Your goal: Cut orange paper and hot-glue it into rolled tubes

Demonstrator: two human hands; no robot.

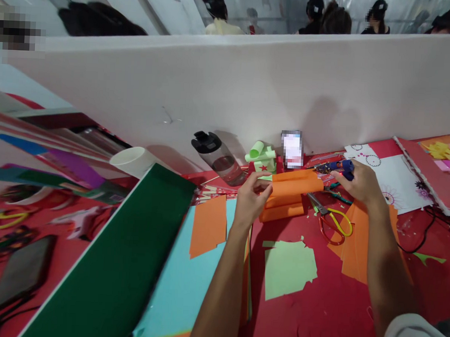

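Observation:
My left hand [252, 197] pinches a small piece of light green paper [268, 178] beside rolled orange paper [297, 186]. Whether those fingers also touch the orange rolls is hard to make out. In my right hand [360, 182] is a blue glue gun [337, 167], its nozzle pointing left over the rolls. Scissors with red and yellow handles [336, 225] lie below it, blades toward the rolls. Behind the rolls sit light green paper rolls [262, 152] on a red piece marked with a star. A torn-edged light green sheet [289, 268] lies nearer me.
A dark green board [120, 253] leans at the left over a light blue sheet [183, 281]. A water bottle [220, 158] and a phone [293, 149] stand by the white partition [228, 84]. Orange sheets [355, 248] lie under my right forearm. Several people are beyond the partition.

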